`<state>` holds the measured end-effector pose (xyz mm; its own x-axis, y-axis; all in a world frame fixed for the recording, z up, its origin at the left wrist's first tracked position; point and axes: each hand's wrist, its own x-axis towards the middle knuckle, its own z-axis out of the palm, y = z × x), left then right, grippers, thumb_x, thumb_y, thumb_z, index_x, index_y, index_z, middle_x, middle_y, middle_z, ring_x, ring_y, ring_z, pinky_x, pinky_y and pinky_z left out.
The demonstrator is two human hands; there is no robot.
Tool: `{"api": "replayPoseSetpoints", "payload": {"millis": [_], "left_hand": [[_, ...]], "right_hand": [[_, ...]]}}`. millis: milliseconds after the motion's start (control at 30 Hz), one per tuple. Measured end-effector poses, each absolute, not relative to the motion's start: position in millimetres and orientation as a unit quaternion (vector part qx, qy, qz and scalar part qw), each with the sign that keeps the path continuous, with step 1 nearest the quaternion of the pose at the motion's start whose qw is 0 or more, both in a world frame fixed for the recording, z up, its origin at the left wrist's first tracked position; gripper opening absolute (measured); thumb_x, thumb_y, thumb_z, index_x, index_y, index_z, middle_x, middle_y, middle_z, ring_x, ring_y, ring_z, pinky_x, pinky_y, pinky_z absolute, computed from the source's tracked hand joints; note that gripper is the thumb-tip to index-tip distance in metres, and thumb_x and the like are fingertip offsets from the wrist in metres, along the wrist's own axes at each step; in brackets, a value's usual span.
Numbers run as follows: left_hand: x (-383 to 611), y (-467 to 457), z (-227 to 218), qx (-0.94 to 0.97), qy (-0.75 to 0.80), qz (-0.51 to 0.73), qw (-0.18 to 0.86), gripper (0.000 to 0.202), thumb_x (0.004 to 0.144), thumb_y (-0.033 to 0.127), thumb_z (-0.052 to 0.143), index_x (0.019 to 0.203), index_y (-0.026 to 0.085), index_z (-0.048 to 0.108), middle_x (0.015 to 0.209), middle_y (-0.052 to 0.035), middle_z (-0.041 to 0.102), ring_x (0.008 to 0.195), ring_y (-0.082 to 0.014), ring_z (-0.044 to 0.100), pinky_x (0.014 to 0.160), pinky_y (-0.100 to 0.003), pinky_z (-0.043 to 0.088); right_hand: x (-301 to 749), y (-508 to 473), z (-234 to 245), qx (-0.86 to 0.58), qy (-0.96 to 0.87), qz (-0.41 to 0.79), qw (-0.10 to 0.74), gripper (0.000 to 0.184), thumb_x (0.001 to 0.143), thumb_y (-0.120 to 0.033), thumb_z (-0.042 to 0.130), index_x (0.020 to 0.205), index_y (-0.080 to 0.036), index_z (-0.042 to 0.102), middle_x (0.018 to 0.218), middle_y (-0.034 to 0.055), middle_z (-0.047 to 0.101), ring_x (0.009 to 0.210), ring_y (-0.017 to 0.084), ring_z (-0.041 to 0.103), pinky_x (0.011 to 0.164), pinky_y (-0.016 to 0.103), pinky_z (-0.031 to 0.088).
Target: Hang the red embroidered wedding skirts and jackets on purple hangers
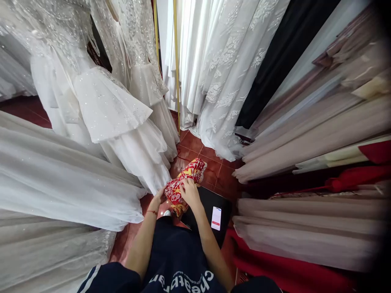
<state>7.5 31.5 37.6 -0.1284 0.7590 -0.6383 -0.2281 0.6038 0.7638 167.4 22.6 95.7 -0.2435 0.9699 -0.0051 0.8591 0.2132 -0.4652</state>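
A red cloth point(184, 179) with yellow and white pattern is bunched up low in front of me, above the red tiled floor point(214, 162). My right hand point(190, 192) rests on top of it with fingers closed over the fabric. My left hand point(160, 197) grips its lower left edge; a thin red string circles that wrist. Part of the cloth hangs down below my hands.
White sequined gowns point(100, 101) crowd the left, white lace dresses point(220, 73) hang ahead, beige and red garments point(311, 134) fill the right. A phone point(216, 218) with a lit screen lies on a black surface point(207, 201) beside my right forearm.
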Motion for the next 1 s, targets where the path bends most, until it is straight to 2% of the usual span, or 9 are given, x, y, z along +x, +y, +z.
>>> {"api": "replayPoseSetpoints", "payload": {"millis": [100, 167, 233, 300, 400, 533, 700, 833, 1000], "left_hand": [[-19, 68, 38, 0.233, 0.647, 0.411, 0.598, 0.038, 0.095, 0.038, 0.061, 0.127, 0.017, 0.059, 0.126, -0.0105, 0.062, 0.107, -0.0225, 0.064, 0.09, -0.044, 0.057], [-33, 88, 46, 0.266, 0.644, 0.44, 0.567, 0.036, 0.095, 0.037, 0.061, 0.123, 0.015, 0.06, 0.122, -0.0098, 0.064, 0.104, -0.0214, 0.065, 0.088, -0.043, 0.057], [-39, 99, 61, 0.314, 0.629, 0.471, 0.533, 0.029, 0.093, 0.036, 0.064, 0.112, 0.013, 0.065, 0.112, -0.0078, 0.067, 0.099, -0.0199, 0.065, 0.088, -0.04, 0.056], [-37, 99, 81, 0.373, 0.599, 0.495, 0.506, 0.023, 0.087, 0.033, 0.069, 0.098, 0.013, 0.068, 0.101, -0.0054, 0.071, 0.097, -0.0195, 0.066, 0.092, -0.036, 0.053], [-26, 86, 111, 0.452, 0.546, 0.511, 0.486, 0.022, 0.078, 0.034, 0.075, 0.09, 0.015, 0.071, 0.105, -0.0061, 0.073, 0.106, -0.0225, 0.065, 0.102, -0.035, 0.047], [-24, 73, 136, 0.574, 0.486, 0.507, 0.421, 0.028, 0.084, 0.036, 0.07, 0.107, 0.019, 0.069, 0.131, -0.0104, 0.065, 0.128, -0.0246, 0.057, 0.113, -0.039, 0.039], [-34, 77, 128, 0.596, 0.57, 0.471, 0.313, 0.046, 0.085, 0.047, 0.069, 0.12, 0.019, 0.058, 0.116, -0.012, 0.067, 0.108, -0.0247, 0.066, 0.097, -0.041, 0.052], [-25, 80, 111, 0.631, 0.622, 0.418, 0.199, 0.07, 0.076, 0.054, 0.076, 0.127, 0.014, 0.05, 0.121, -0.0177, 0.06, 0.116, -0.0336, 0.06, 0.097, -0.05, 0.05], [-21, 86, 104, 0.648, 0.629, 0.41, 0.129, 0.041, 0.086, 0.034, 0.068, 0.121, 0.016, 0.059, 0.132, -0.0195, 0.052, 0.125, -0.0353, 0.052, 0.101, -0.054, 0.045]], "right_hand": [[135, 38, 89, -0.62, -0.748, 0.188, 0.144, 0.028, 0.097, -0.031, 0.051, 0.118, -0.015, 0.061, 0.118, 0.0162, 0.062, 0.112, 0.03, 0.056, 0.094, 0.041, 0.043], [116, 45, 86, -0.634, -0.736, 0.187, 0.143, 0.046, 0.092, -0.04, 0.059, 0.13, -0.013, 0.055, 0.125, 0.0197, 0.059, 0.118, 0.034, 0.053, 0.097, 0.047, 0.042], [98, 50, 84, -0.649, -0.722, 0.186, 0.148, 0.071, 0.084, -0.046, 0.068, 0.139, -0.009, 0.046, 0.131, 0.0238, 0.056, 0.122, 0.038, 0.05, 0.1, 0.054, 0.038], [82, 55, 84, -0.673, -0.692, 0.176, 0.196, 0.079, 0.078, -0.043, 0.072, 0.142, -0.007, 0.043, 0.134, 0.0264, 0.055, 0.123, 0.04, 0.049, 0.103, 0.058, 0.034], [74, 63, 88, -0.7, -0.609, 0.158, 0.336, 0.052, 0.082, -0.03, 0.062, 0.129, -0.01, 0.054, 0.124, 0.0233, 0.063, 0.115, 0.035, 0.056, 0.103, 0.054, 0.035], [106, 70, 99, -0.709, -0.549, 0.155, 0.414, 0.027, 0.084, -0.025, 0.049, 0.105, -0.017, 0.064, 0.092, 0.0106, 0.071, 0.084, 0.024, 0.064, 0.083, 0.036, 0.047], [163, 61, 120, -0.735, -0.464, 0.111, 0.482, 0.016, 0.082, -0.031, 0.048, 0.084, -0.019, 0.059, 0.073, 0.0029, 0.065, 0.064, 0.017, 0.055, 0.066, 0.027, 0.044], [167, 45, 139, -0.735, -0.443, 0.082, 0.506, 0.007, 0.075, -0.028, 0.054, 0.073, -0.021, 0.056, 0.062, -0.0033, 0.055, 0.058, 0.013, 0.044, 0.061, 0.024, 0.038], [163, 25, 165, -0.735, -0.44, 0.053, 0.514, 0.013, 0.071, -0.028, 0.058, 0.064, -0.022, 0.049, 0.057, -0.0058, 0.047, 0.056, 0.012, 0.036, 0.057, 0.023, 0.032]]}}
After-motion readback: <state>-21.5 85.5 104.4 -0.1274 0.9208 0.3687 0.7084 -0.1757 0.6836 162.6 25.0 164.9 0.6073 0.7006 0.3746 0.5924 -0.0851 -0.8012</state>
